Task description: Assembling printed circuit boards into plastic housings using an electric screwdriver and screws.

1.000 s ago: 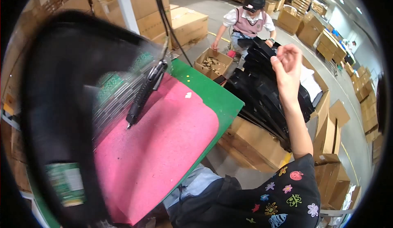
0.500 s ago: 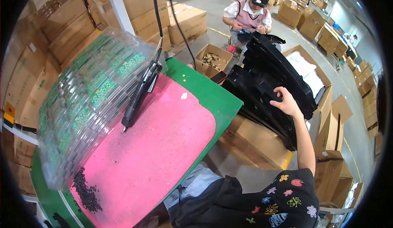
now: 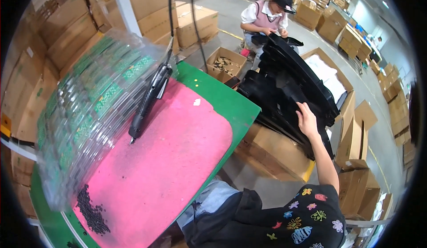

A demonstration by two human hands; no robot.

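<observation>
Right hand (image 3: 307, 122) now lowered to stacked black plastic parts (image 3: 303, 80), loosely spread, nothing seen gripped; contact cannot be told; no part lifted yet.

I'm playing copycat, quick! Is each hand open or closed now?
Left hand: out of view, can't tell.
Right hand: open, by the black plastic parts.
</observation>
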